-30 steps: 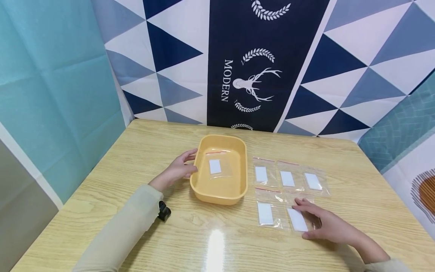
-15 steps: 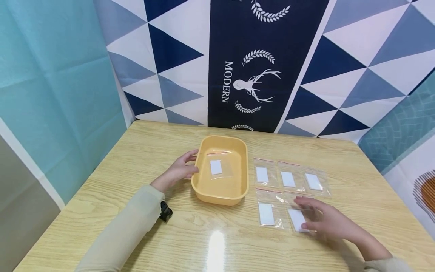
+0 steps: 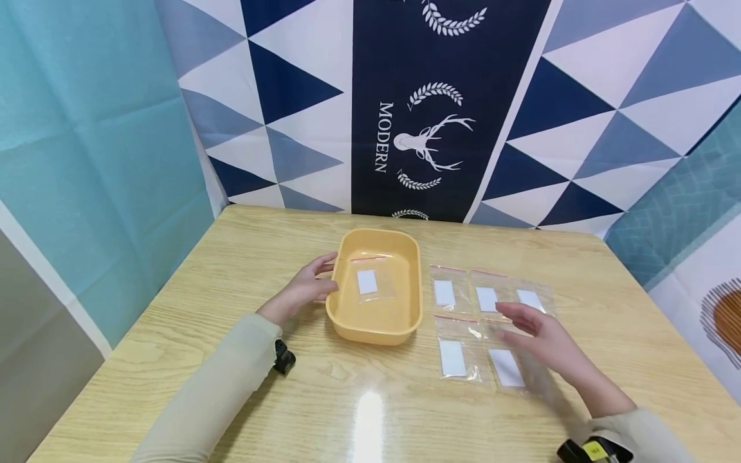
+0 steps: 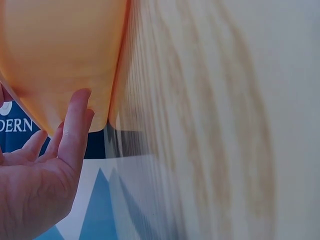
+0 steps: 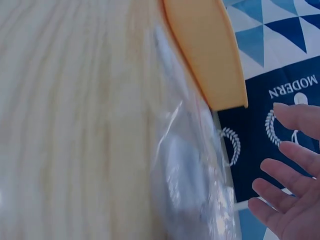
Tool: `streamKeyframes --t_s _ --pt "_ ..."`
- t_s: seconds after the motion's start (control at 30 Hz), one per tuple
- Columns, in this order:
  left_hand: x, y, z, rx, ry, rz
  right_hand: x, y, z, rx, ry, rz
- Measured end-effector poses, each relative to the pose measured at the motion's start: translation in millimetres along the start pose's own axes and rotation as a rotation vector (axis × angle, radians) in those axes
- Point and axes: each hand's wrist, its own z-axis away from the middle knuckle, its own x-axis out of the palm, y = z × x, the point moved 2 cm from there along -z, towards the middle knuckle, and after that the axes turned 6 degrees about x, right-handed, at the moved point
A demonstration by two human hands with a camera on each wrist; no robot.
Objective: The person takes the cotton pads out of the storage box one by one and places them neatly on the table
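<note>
A yellow plastic bin point(image 3: 376, 321) stands on the table, a clear zip bag with a white card-like piece point(image 3: 367, 281) lying inside. My left hand point(image 3: 301, 289) rests against its left side, thumb at the rim; in the left wrist view the fairly straight fingers point(image 4: 75, 125) touch the outer wall. To the bin's right lie several zip bags with white pieces, in two rows. Over the right-hand bags hovers my right hand point(image 3: 547, 341), its fingers spread and holding nothing. Below it is the front right bag's white piece point(image 3: 507, 368); the hand partly covers the bags behind.
The wooden table point(image 3: 278, 411) ends at a patterned cloth point(image 3: 417, 116) at the back. A light-blue cloth point(image 3: 104, 141) hangs at the left. A black wrist device point(image 3: 283, 357) sits under the left sleeve, another point(image 3: 596, 450) under the right.
My right hand has lifted from the front right bag and moved away from me, toward the back row; the bag stays on the table. The left hand and bin have not visibly moved.
</note>
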Motion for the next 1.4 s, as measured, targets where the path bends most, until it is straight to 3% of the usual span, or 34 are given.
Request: streamKeyframes --t_s 0.63,1.2,1.4 --pt "1.1 -0.3 -1.2 -0.012 -0.005 -0.013 18.1 -36.1 -49.7 0.071 -0.014 -0.047" --pt "0.8 3.5 1.6 -0.013 -0.009 -0.017 33.1 -59.2 -87.5 0.088 -0.036 -0.124" --pt "-0.8 2.0 -0.1 -0.016 -0.014 0.002 41.3 -72.1 -105.9 0.057 -0.040 -0.164"
